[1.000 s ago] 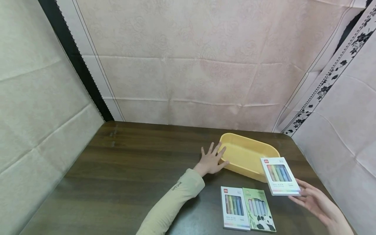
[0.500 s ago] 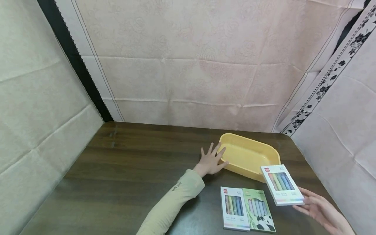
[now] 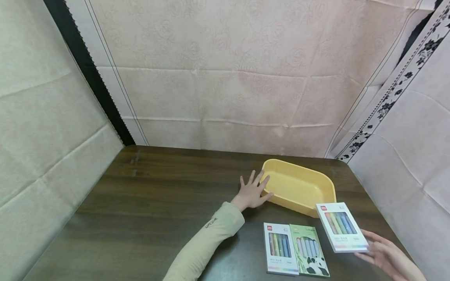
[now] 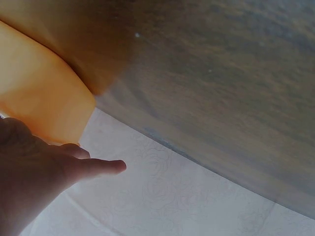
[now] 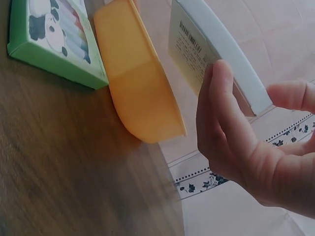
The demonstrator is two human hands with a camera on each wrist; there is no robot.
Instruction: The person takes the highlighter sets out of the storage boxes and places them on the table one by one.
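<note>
My left hand (image 3: 251, 194) rests with spread fingers against the left end of a yellow plastic basket (image 3: 299, 183). In the left wrist view that hand (image 4: 44, 169) shows its fingers stretched along the basket wall (image 4: 44, 83). My right hand (image 3: 386, 253) grips a white box of colored pens (image 3: 342, 226) by its lower right corner, in front of the basket. The right wrist view shows the fingers (image 5: 224, 98) under the box's barcoded back (image 5: 189, 49), the thumb at its edge. A second white pen box (image 3: 281, 249) and a green panda pen box (image 3: 310, 251) lie side by side.
Everything stands on a dark wooden table (image 3: 158, 203). Pale patterned cloth (image 3: 225, 97) hangs behind it, with more cloth at the left (image 3: 52, 136) and right (image 3: 415, 156) sides. The table's right edge runs close to my right hand.
My right hand has drawn the held white pen box toward me and slightly right, away from the basket. The left hand, basket and two lying boxes have stayed put.
</note>
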